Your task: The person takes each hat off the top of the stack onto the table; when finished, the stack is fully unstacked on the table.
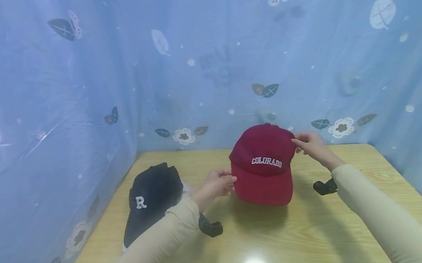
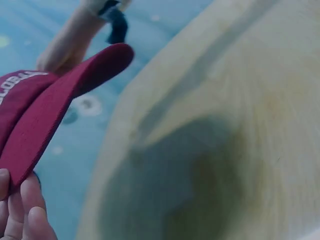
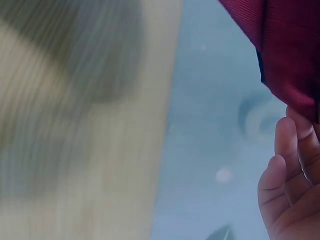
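Note:
A dark red baseball cap (image 1: 262,156) with white COLORADO lettering is held up over the table, its brim hanging toward me. My left hand (image 1: 217,185) pinches the edge of the brim; in the left wrist view, thumb and fingers (image 2: 31,192) close on the brim's corner. On the other side my right hand (image 1: 312,148) pinches the crown's edge between thumb and fingers. The right wrist view shows the cap's fabric (image 3: 295,55) at the fingertips. Below the cap, its shadow falls on the wooden table (image 1: 262,238).
A black cap (image 1: 156,196) with a white R rests at the table's left side, partly behind my left sleeve. Black wrist mounts (image 1: 211,227) stick out by both forearms. Blue curtains (image 1: 203,63) with leaf and flower prints enclose the table at the back and sides.

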A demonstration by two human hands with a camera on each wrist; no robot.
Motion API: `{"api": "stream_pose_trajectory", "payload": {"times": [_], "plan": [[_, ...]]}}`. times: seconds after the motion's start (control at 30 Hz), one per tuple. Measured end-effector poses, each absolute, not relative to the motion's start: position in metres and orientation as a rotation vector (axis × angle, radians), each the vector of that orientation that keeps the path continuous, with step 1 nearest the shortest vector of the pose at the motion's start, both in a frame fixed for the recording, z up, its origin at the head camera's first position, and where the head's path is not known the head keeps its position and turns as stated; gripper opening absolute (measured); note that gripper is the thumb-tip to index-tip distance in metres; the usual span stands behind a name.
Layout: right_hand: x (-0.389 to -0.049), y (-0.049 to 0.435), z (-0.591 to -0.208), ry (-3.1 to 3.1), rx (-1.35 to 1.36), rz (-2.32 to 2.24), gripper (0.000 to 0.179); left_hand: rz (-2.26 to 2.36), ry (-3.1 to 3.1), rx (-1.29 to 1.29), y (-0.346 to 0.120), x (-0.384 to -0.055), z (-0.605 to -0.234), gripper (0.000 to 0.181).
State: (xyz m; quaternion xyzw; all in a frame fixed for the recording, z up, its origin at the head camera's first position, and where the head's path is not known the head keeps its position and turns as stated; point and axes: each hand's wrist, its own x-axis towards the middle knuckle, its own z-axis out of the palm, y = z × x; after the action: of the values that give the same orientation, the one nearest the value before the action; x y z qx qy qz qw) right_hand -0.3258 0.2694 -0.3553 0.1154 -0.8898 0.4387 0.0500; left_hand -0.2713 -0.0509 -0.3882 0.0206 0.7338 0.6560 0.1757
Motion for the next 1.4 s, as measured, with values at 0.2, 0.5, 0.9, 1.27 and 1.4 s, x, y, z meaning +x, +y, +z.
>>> {"api": "stream_pose_trajectory", "payload": {"times": [0.2,0.5,0.9,1.27,1.4], "plan": [[-0.315,0.305,-0.370,-2.750,0.327,1.254,0.036,1.762,2.148,0.105,-0.011,-0.268,-0.417,0.022],[-0.287,0.338,-0.423,-2.825,0.204,1.292,0.034,1.764,2.092,0.024,0.030,-0.240,-0.469,0.012],[-0.284,0.348,-0.446,-2.867,0.109,1.274,0.030,1.682,2.076,-0.027,0.043,-0.235,-0.472,0.014],[-0.283,0.350,-0.442,-2.961,0.069,1.148,0.030,1.562,2.147,0.100,0.037,-0.239,-0.461,0.003],[-0.285,0.351,-0.426,-2.940,0.105,1.042,0.033,1.529,2.175,0.185,0.027,-0.250,-0.448,0.008]]}}
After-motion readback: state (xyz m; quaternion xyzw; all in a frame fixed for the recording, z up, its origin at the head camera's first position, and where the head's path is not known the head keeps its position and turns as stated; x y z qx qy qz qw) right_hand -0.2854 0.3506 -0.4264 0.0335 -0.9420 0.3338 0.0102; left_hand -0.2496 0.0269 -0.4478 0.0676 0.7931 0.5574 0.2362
